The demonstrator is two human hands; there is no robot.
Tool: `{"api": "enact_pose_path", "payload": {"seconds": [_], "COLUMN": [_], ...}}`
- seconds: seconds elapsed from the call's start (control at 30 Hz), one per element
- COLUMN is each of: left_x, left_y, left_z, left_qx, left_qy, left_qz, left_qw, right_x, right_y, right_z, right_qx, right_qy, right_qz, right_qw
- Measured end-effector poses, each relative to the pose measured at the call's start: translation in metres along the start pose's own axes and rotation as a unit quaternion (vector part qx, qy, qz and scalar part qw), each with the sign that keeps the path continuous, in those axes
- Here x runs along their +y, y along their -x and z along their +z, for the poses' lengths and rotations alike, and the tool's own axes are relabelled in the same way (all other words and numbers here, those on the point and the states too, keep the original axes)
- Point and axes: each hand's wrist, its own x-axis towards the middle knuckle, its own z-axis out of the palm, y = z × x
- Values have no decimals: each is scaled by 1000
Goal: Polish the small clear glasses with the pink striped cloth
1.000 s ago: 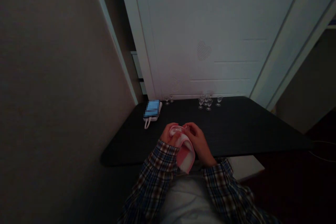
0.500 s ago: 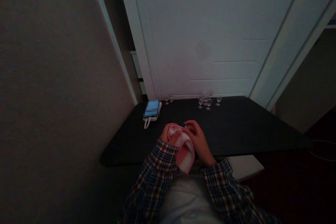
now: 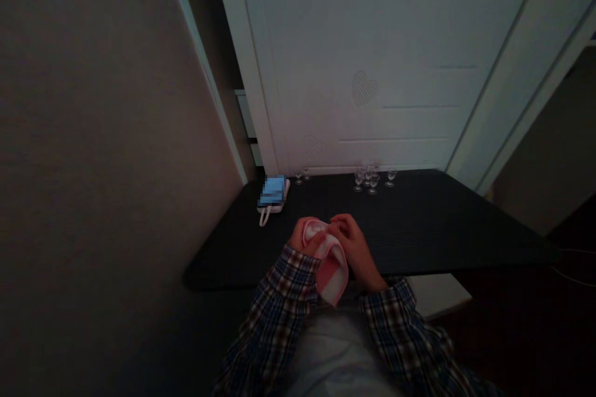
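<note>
In front of my body, over the table's near edge, a pink and white cloth [image 3: 334, 276] is bunched in both hands, its lower end hanging down in a fold. My left hand [image 3: 303, 236] is closed round the cloth from the left, with the thumb across it. From the right, my right hand [image 3: 354, 247] pinches at the top of the bunch with bent fingers. Whether something small sits inside the cloth between my fingertips is too dark to tell.
On the dark table [image 3: 433, 223], several small stemmed glasses [image 3: 373, 183] stand at the back, with more small glasses [image 3: 298, 177] further left. A phone with a lit screen [image 3: 272, 191] rests on a white device with a looped strap. Behind rises a white panel [image 3: 316, 74].
The view has shifted slightly, so everything sits a little further right. Both hands keep hold of the cloth, with only slight finger movement.
</note>
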Motion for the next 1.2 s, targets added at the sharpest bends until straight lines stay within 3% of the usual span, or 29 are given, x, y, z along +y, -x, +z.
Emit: {"api": "enact_pose_path", "payload": {"seconds": [0.4,0.77,1.2], "left_x": [4,3,12], "left_y": [1,0,2], "left_z": [3,0,1], "left_qx": [36,-2,13], "left_qy": [-29,1,-12], "left_qz": [-32,15,-37], "left_qw": [998,1000,999], "right_x": [1,2,-1], "right_y": [-1,-2,-2], "right_z": [0,1,-1], "right_qx": [-6,-1,1], "right_qy": [-10,-19,-27], "right_qz": [2,-4,2], "right_qw": [1000,1000,1000]}}
